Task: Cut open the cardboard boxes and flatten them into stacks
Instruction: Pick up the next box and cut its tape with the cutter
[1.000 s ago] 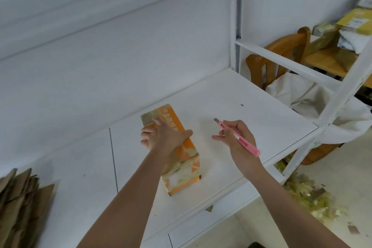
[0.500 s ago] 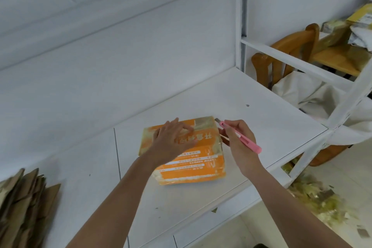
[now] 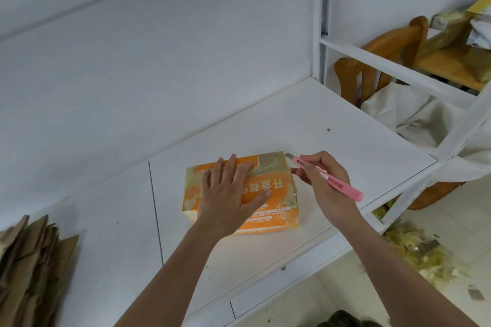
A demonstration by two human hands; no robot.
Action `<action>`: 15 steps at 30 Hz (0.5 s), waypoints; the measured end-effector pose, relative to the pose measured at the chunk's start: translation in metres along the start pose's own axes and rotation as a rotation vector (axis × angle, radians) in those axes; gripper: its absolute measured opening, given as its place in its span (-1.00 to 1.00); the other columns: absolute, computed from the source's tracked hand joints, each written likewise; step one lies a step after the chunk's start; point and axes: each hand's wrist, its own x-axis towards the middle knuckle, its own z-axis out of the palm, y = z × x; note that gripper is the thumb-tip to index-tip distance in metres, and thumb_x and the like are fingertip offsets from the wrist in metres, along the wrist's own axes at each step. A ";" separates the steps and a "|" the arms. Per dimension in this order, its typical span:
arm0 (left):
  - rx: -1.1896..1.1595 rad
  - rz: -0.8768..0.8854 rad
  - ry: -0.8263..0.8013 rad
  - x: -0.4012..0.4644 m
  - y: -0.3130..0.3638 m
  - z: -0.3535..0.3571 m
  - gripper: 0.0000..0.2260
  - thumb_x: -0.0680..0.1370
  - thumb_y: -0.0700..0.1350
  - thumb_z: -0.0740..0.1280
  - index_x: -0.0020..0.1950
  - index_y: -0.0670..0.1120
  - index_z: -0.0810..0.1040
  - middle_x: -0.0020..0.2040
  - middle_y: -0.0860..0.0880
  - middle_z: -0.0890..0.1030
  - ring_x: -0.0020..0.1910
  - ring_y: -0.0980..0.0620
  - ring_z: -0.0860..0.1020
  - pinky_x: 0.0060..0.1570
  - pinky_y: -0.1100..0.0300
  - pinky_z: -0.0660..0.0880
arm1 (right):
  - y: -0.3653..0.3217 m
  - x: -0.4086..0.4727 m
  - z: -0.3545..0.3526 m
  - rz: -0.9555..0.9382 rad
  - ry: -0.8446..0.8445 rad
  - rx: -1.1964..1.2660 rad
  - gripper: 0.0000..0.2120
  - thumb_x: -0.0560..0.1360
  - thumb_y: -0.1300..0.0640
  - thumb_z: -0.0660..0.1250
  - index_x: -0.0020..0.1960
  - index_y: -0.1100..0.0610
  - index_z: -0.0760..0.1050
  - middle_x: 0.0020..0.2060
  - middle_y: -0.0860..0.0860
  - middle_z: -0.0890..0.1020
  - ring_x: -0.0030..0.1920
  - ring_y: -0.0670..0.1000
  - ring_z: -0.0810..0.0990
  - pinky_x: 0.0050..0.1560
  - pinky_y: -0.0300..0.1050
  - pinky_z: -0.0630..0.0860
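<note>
With the left hand (image 3: 231,191) spread flat on the orange box (image 3: 268,194) lying on the white table (image 3: 345,135), the right hand (image 3: 322,180) pinches a pink knife (image 3: 329,179), blade at the taped far corner. Next, probably: slit that tape.

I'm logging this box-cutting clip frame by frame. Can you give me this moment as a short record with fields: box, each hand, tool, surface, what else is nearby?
box: orange cardboard box lying flat on the white table, tape across its top
left hand: left hand pressed flat on the box top, fingers straight
right hand: right hand in a pinch grip on the pink utility knife
tool: blade out, tip at the box's far right corner; contact unclear
nearby: flattened brown cardboard stack at the table's left; scraps on floor at right
stage: box not yet cut open
</note>
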 end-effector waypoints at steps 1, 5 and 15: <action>0.004 -0.002 -0.001 0.000 0.000 0.000 -0.14 0.32 0.56 -0.38 0.51 0.21 0.06 0.61 0.04 0.00 0.58 -0.07 -0.06 0.52 -0.14 -0.09 | 0.000 -0.001 -0.001 -0.012 -0.004 -0.029 -0.90 0.60 0.32 0.25 -0.03 0.22 0.53 -0.14 0.01 0.66 -0.08 0.07 0.71 0.07 0.10 0.62; 0.017 0.000 0.000 -0.001 0.001 0.002 -0.16 0.32 0.56 -0.36 0.50 0.22 0.03 0.61 0.04 -0.01 0.58 -0.06 -0.08 0.52 -0.15 -0.09 | -0.002 -0.002 -0.001 -0.070 -0.038 -0.166 -0.90 0.61 0.27 0.26 -0.02 0.14 0.54 -0.10 -0.09 0.67 -0.08 0.03 0.71 0.03 0.16 0.62; 0.032 0.014 0.005 -0.002 0.000 0.004 -0.07 0.26 0.60 -0.39 0.52 0.20 0.01 0.61 0.03 -0.02 0.58 -0.08 -0.08 0.50 -0.16 -0.12 | -0.019 0.008 -0.006 -0.114 -0.185 -0.353 -0.88 0.60 0.28 0.23 -0.06 0.13 0.49 -0.06 0.03 0.64 -0.08 -0.06 0.71 -0.24 -0.10 0.55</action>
